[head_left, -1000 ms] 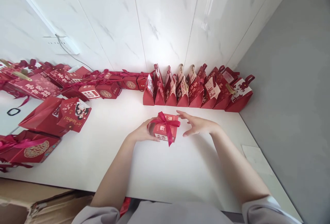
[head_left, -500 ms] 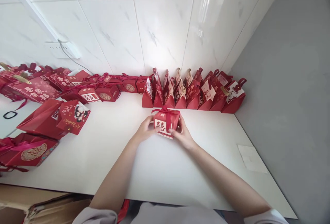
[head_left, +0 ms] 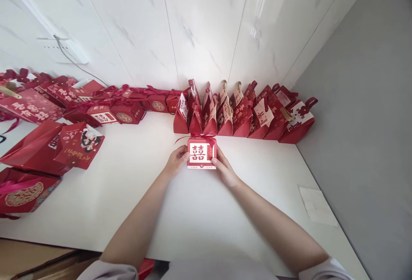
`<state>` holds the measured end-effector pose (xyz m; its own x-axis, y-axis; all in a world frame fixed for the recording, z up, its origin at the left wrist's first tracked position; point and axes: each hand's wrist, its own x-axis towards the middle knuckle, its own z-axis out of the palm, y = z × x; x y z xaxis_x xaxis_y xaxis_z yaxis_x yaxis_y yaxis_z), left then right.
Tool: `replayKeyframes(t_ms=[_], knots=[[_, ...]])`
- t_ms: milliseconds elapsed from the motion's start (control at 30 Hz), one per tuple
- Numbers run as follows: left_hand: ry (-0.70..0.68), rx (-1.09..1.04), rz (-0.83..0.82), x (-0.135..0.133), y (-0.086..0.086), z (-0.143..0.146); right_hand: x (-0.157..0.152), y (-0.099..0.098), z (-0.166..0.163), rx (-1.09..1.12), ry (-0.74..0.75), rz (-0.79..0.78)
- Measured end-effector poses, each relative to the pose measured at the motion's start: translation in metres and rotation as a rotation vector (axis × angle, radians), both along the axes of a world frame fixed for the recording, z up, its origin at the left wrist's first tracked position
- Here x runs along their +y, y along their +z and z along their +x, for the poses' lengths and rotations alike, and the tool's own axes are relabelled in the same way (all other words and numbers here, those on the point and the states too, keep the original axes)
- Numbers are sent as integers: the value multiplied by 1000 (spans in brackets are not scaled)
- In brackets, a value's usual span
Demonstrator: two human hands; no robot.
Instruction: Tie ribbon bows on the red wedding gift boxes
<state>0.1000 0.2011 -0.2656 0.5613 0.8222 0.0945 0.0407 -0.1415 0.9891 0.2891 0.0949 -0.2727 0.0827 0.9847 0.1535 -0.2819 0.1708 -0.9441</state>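
Observation:
A small red gift box [head_left: 201, 154] with a white front panel and red characters is gripped between my two hands. A red ribbon bow [head_left: 202, 135] lies on its top, one tail trailing left. My left hand [head_left: 177, 160] is closed on the box's left side, thumb at the front edge. On the right side my right hand [head_left: 225, 166] holds it, thumb on the front face. The fingers behind the box are hidden. Just beyond it stands a double row of peaked red gift boxes [head_left: 241, 121] with loop handles.
The white table [head_left: 199, 211] runs along a tiled wall. Ribboned boxes [head_left: 128, 113] line the wall to the left, with larger red boxes [head_left: 79, 144] nearer me. A grey panel [head_left: 363, 99] bounds the right side. A cardboard box [head_left: 35, 254] sits below the front edge.
The gift box has turned so its white panel faces me squarely, and the ribbon no longer hangs down its front. My view has shifted slightly to the right.

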Motion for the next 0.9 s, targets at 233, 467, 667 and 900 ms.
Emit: replayKeyframes(t_ms=[233, 467, 667, 900], knots=[[26, 87, -2, -1, -5, 2, 6, -3, 3, 65, -80, -24], [24, 108, -13, -3, -3, 1, 6, -4, 5, 105, -47, -21], [44, 113, -23, -7, 2, 3, 6, -5, 4, 116, -37, -49], [-78, 73, 63, -2, 0, -2, 5, -4, 5, 77, -54, -55]])
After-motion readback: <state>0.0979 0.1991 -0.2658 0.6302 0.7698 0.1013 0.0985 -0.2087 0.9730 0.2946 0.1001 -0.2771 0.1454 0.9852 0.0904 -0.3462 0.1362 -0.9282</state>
